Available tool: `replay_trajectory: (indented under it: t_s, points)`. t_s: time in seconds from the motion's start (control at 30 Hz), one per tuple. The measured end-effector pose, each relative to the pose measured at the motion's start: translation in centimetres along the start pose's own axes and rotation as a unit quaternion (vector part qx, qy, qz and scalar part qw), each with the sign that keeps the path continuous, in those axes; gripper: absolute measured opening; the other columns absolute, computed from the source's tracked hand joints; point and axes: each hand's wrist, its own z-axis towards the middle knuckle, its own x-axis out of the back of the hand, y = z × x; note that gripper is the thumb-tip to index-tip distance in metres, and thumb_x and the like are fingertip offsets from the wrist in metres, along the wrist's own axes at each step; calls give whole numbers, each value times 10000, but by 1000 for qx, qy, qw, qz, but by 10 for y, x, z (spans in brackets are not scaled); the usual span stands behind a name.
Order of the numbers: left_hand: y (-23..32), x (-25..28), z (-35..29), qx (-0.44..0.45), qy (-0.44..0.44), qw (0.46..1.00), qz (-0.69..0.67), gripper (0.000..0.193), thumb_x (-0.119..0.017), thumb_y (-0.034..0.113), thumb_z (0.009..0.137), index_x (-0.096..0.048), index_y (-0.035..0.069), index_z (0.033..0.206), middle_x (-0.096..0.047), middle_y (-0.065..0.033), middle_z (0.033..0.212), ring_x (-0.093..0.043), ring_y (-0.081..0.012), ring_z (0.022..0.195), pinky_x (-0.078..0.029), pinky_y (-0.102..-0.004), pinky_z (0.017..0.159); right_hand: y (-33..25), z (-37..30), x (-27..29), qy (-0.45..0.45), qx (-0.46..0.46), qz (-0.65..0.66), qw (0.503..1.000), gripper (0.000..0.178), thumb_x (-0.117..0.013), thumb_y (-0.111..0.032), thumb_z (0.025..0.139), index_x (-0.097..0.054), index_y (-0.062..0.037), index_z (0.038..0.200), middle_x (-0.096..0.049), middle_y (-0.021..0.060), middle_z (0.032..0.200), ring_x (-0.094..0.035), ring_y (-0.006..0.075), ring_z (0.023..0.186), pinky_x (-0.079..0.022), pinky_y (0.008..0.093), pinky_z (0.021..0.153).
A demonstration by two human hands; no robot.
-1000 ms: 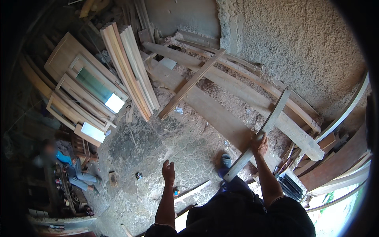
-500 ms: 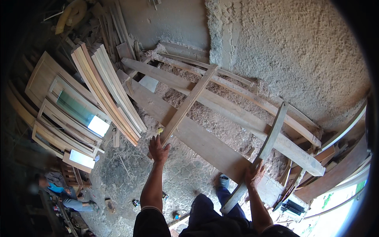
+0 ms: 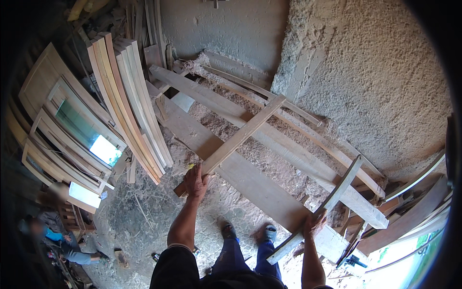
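Two long planks (image 3: 269, 185) lie side by side, slanting from far left to near right, and two shorter wooden pieces rest across them. My left hand (image 3: 196, 183) is wrapped around the near end of the left crosspiece, a straight wooden board (image 3: 245, 132). The board's tip pokes out to the left, below my fingers. My right hand (image 3: 314, 224) grips the right wooden board (image 3: 340, 185), which looks bowed in this view. Its near end reaches past my hand toward my leg. My fingertips are partly hidden on both boards.
Wood shavings (image 3: 284, 161) cover the floor beneath the planks, beside a rough wall (image 3: 365, 72). To the left lean stacked boards (image 3: 130, 106) and framed wooden panels (image 3: 72, 111). A person (image 3: 62, 241) sits at the lower left. More boards (image 3: 409, 212) stand at the right.
My left hand has gone from spread fingers on its board to a closed grip. The view has shifted, and both my feet now show. My right hand keeps its hold.
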Motion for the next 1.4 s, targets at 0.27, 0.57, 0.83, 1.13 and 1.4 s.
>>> replay_trajectory:
  t_s: [0.27, 0.57, 0.83, 1.13, 1.4]
  points:
    - [-75, -12, 65, 122, 31, 992, 25, 644, -698, 348, 834, -442, 165, 1396, -550, -142, 1284, -513, -361, 1188, -390, -525, 981, -2, -6, -8, -18, -6, -12, 1000, 904, -688, -361, 806, -217, -114, 1537, -375, 299, 1402, -374, 479, 1281, -306, 540, 1076]
    - [-83, -26, 105, 132, -23, 987, 91, 690, -676, 449, 815, -443, 171, 1402, -528, -141, 1337, -470, -425, 1236, -375, -590, 1016, 5, -8, 4, -78, -47, -77, 993, 859, -655, -323, 829, -215, -118, 1538, -284, 239, 1527, -306, 464, 1356, -295, 511, 1110]
    - [54, -2, -107, 18, -107, 971, -212, 632, -622, 253, 913, -375, 26, 1449, -299, -263, 1521, -294, -418, 1411, -242, -481, 1161, 16, 0, -20, -50, -27, -30, 998, 923, -706, -357, 772, -228, -87, 1514, -339, 325, 1380, -353, 487, 1253, -294, 555, 1066]
    - [185, 17, -330, 123, -492, 720, -473, 595, -637, 288, 948, -422, -3, 1420, -546, -228, 1338, -530, -263, 1256, -419, -338, 1035, 32, 22, -4, -72, 14, 13, 997, 918, -701, -291, 747, -222, -99, 1507, -326, 333, 1396, -381, 493, 1241, -315, 585, 1029]
    - [192, 36, -347, 234, -441, 762, -414, 510, -568, 219, 988, -419, -44, 1399, -567, -191, 1299, -560, -255, 1191, -440, -352, 1003, 21, 17, 14, -130, 0, 52, 990, 860, -601, -137, 845, -112, -195, 1551, -204, 243, 1524, -257, 398, 1412, -167, 520, 1175]
